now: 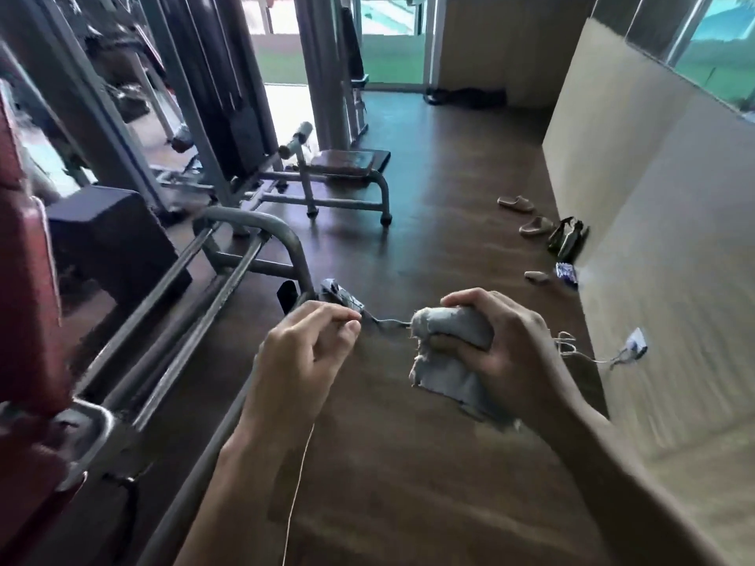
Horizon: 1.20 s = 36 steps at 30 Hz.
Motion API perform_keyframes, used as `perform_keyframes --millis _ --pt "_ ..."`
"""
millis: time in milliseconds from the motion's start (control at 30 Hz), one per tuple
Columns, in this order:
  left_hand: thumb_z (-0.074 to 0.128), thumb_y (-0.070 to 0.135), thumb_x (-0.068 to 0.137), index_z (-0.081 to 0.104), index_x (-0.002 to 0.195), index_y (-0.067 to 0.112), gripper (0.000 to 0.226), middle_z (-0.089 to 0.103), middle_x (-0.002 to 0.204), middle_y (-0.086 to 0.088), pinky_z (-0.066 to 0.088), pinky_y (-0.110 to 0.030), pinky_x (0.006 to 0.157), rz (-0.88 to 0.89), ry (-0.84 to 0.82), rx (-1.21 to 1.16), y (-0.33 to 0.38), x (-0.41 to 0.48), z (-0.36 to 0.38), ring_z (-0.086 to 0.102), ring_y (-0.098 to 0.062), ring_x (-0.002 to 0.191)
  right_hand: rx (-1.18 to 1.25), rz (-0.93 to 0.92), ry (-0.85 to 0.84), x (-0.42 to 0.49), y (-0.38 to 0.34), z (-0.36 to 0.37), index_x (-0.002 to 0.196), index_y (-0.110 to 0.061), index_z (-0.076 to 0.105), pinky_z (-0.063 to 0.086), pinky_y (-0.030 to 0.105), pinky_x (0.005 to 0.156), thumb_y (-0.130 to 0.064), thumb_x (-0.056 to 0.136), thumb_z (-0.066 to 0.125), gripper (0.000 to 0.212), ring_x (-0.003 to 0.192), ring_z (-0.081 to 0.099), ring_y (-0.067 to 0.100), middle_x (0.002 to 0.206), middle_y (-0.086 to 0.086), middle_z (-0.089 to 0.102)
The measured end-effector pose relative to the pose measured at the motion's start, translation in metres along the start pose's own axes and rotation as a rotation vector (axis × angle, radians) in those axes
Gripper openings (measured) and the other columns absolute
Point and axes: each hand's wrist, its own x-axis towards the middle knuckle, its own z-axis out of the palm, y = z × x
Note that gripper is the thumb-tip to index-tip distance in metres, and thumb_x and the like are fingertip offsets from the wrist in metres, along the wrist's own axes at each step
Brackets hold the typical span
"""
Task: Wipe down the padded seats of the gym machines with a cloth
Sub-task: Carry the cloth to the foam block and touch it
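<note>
cloth: looks soft, light, frayed, at 4 o'clock | your right hand grip clamped round its bunched middle | your left hand pinches thread | hold the bunch, not threads

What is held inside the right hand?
A bunched grey cloth; a frayed end hangs below the right hand, a thread runs to the left hand. The fingers cover the rest.

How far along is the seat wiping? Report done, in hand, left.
Done: no seat shows wiping marks, so nothing confirmed. In hand: the right hand grips the bunched grey cloth while the left hand pinches a loose thread running to it, away from any seat. Left: the brown bench seat ahead and the red pad at left.
</note>
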Motion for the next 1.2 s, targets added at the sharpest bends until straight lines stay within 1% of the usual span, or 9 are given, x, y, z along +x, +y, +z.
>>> perform_keyframes --millis 200,433,567,700,800,867,933,1100,1200 --pt "0.056 0.041 0.094 0.073 0.099 0.029 0.021 0.069 0.101 0.02 0.053 -0.04 0.088 -0.021 0.024 0.046 -0.073 0.16 0.03 0.065 -0.006 0.098 0.002 -0.065 -0.031 0.18 0.053 0.051 0.108 -0.029 0.07 0.05 0.027 0.084 -0.045 0.075 0.085 0.039 0.096 0.065 0.008 0.104 -0.013 0.07" --pt "0.056 0.04 0.095 0.072 0.098 0.03 0.019 0.069 0.1 0.02 0.052 -0.038 0.088 -0.066 0.052 0.022 -0.161 0.349 0.053 0.064 -0.005 0.1 0.031 -0.069 -0.065 0.379 0.097 0.104 0.106 -0.032 0.068 0.05 0.026 0.082 -0.045 0.076 0.084 0.036 0.093 0.065 0.003 0.099 -0.015 0.069" --pt "0.057 0.04 0.096 0.071 0.099 0.031 0.017 0.069 0.098 0.018 0.053 -0.04 0.084 -0.108 0.052 -0.008 -0.206 0.438 0.07 0.067 -0.007 0.091 0.05 -0.078 -0.073 0.475 0.13 0.132 0.104 -0.034 0.068 0.048 0.019 0.081 -0.042 0.075 0.086 0.035 0.092 0.064 0.0 0.097 -0.017 0.068" --pt "0.058 0.04 0.096 0.071 0.099 0.03 0.017 0.07 0.09 0.015 0.054 -0.042 0.083 -0.135 0.071 -0.028 -0.252 0.527 0.092 0.068 -0.009 0.087 0.078 -0.095 -0.092 0.58 0.169 0.166 0.103 -0.035 0.068 0.049 0.021 0.081 -0.044 0.074 0.086 0.035 0.091 0.064 0.001 0.097 -0.016 0.069" --pt "0.057 0.042 0.095 0.072 0.099 0.029 0.02 0.07 0.089 0.016 0.055 -0.038 0.081 -0.142 0.109 0.017 -0.287 0.605 0.108 0.068 -0.005 0.088 0.098 -0.14 -0.104 0.667 0.199 0.189 0.104 -0.034 0.069 0.049 0.02 0.081 -0.045 0.073 0.086 0.036 0.091 0.064 0.001 0.099 -0.016 0.07" --pt "0.056 0.044 0.094 0.073 0.097 0.029 0.023 0.07 0.086 0.017 0.052 -0.028 0.083 -0.162 0.15 0.044 -0.309 0.655 0.12 0.067 -0.001 0.089 0.111 -0.169 -0.127 0.729 0.218 0.2 0.104 -0.034 0.07 0.047 0.014 0.079 -0.046 0.072 0.085 0.037 0.09 0.063 0.0 0.1 -0.018 0.07" --pt "0.052 0.048 0.09 0.075 0.094 0.029 0.03 0.07 0.091 0.019 0.047 -0.019 0.081 -0.179 0.212 0.089 -0.329 0.7 0.131 0.064 0.003 0.091 0.119 -0.191 -0.163 0.788 0.233 0.209 0.105 -0.035 0.069 0.046 0.012 0.078 -0.047 0.072 0.085 0.038 0.09 0.062 -0.001 0.101 -0.018 0.069" --pt "0.051 0.053 0.087 0.075 0.095 0.029 0.035 0.071 0.096 0.018 0.044 -0.014 0.079 -0.274 0.277 0.085 -0.379 0.798 0.143 0.064 0.001 0.092 0.129 -0.315 -0.246 0.928 0.256 0.244 0.107 -0.034 0.069 0.049 0.02 0.081 -0.049 0.073 0.084 0.04 0.092 0.062 0.003 0.104 -0.017 0.068" --pt "0.056 0.045 0.089 0.076 0.095 0.03 0.025 0.072 0.096 0.019 0.048 -0.02 0.082 -0.303 0.34 0.109 -0.409 0.848 0.143 0.066 0.0 0.093 0.161 -0.371 -0.289 0.997 0.26 0.274 0.108 -0.033 0.07 0.048 0.016 0.081 -0.048 0.074 0.083 0.039 0.094 0.062 0.002 0.104 -0.017 0.069"
